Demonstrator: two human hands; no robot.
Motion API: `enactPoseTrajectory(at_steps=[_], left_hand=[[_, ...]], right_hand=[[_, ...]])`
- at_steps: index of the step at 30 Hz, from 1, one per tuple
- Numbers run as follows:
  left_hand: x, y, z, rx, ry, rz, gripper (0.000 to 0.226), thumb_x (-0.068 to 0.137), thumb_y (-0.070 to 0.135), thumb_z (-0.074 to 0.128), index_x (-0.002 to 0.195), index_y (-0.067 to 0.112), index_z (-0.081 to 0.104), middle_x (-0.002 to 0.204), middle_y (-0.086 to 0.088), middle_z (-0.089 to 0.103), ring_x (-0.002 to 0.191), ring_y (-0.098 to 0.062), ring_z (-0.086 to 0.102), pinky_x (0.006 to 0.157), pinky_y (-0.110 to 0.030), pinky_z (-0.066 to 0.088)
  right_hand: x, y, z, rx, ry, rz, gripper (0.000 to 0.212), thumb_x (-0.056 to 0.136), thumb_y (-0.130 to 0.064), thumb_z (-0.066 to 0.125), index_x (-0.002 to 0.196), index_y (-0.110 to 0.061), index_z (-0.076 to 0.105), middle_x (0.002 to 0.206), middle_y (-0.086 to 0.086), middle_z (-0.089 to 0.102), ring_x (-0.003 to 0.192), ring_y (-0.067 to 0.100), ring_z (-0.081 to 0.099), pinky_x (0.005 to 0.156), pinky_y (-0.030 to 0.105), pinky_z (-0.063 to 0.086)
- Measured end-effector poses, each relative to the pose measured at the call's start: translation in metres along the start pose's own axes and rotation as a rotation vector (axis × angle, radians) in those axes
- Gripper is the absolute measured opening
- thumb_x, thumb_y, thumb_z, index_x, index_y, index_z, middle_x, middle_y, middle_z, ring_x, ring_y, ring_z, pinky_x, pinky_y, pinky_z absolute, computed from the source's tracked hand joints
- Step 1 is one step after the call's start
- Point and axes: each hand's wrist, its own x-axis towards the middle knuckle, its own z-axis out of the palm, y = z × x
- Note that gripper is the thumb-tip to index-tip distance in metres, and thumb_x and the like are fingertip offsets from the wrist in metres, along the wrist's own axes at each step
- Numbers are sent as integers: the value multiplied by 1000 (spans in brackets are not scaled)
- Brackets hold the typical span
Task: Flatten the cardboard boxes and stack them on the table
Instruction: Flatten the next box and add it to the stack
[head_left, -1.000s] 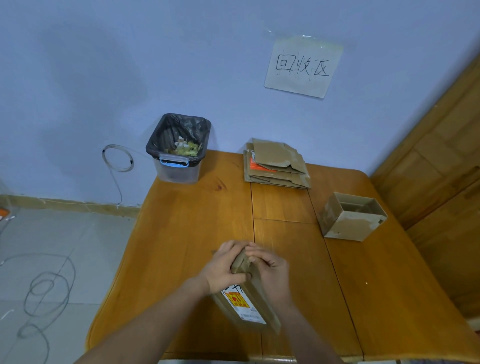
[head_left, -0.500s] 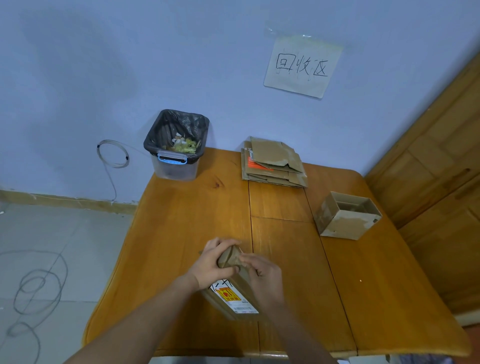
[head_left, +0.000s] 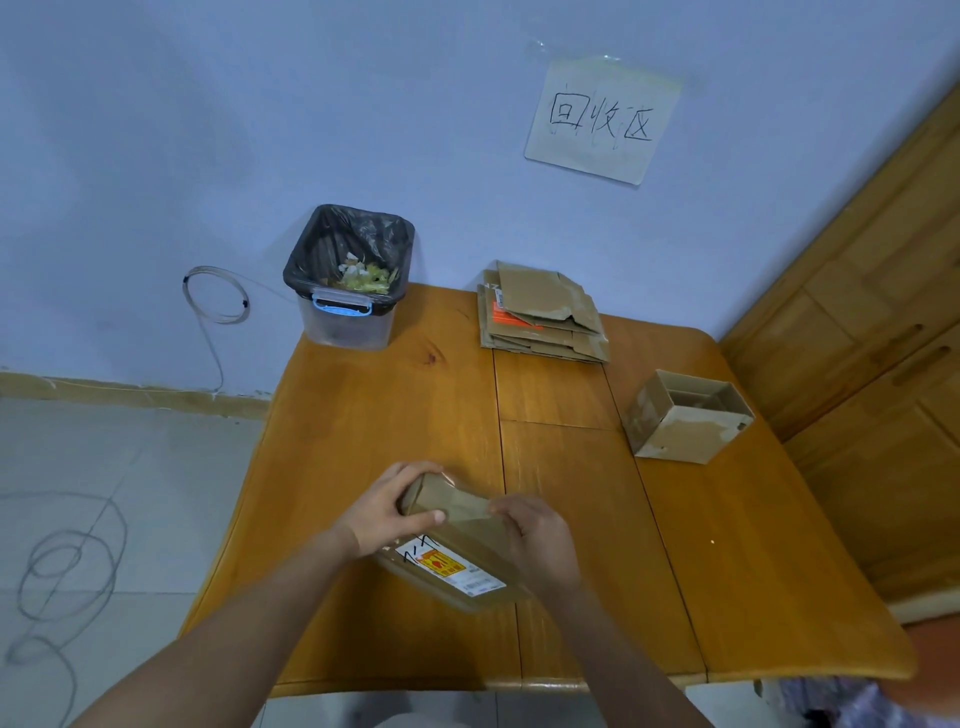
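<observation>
Hands on labelled box, near front edge of wooden counter.

Left hand curled round far left corner of box, thumb lying across top flap; right hand gripping right side, fingers bent over flap edge. Box lying on counter, tilted a bit toward the left, white-and-yellow shipping label facing up. Stack of flattened cardboard at far edge of counter by the wall, an orange patch showing on one piece. Open empty box sitting upright on right side, well apart from the hands. Clear bin with black liner and some scraps inside at far left corner. Handwritten paper sign taped to blue wall above the stack. Loose cable loops on tiled floor to the left.
</observation>
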Motion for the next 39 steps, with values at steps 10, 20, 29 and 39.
enactPoseTrajectory(at_steps=[10, 20, 29, 39], left_hand=[[-33, -37, -17, 84, -87, -194, 68, 85, 45, 69, 141, 44, 32, 142, -1, 28, 132, -25, 33, 112, -39, 34], [-16, -13, 22, 728, -76, -109, 77, 94, 58, 41, 154, 22, 10, 163, 4, -3, 149, -13, -10, 117, -35, -13], [-12, -15, 18, 731, -122, -140, 76, 94, 61, 39, 154, 24, 10, 163, 7, -2, 148, -11, -10, 117, -36, -13], [-12, -15, 20, 704, -117, -163, 75, 94, 58, 41, 153, 25, 8, 162, 9, -1, 148, -9, -11, 118, -35, -14]], right_hand=[[-1, 23, 1, 34, -60, 168, 13, 91, -3, 55, 94, -6, 68, 91, 4, 65, 83, 16, 59, 70, 21, 43], [13, -12, 30, 459, -55, 480, 8, 92, -12, 57, 97, -14, 51, 101, 2, 53, 93, 14, 53, 77, 18, 44], [42, -30, 49, 677, -20, 691, 20, 95, -12, 55, 86, -24, 42, 94, -7, 53, 93, 12, 56, 73, 15, 42], [30, -7, 37, -95, -720, -201, 56, 89, 5, 47, 141, -15, 43, 146, 2, 43, 129, 21, 42, 102, 32, 37]])
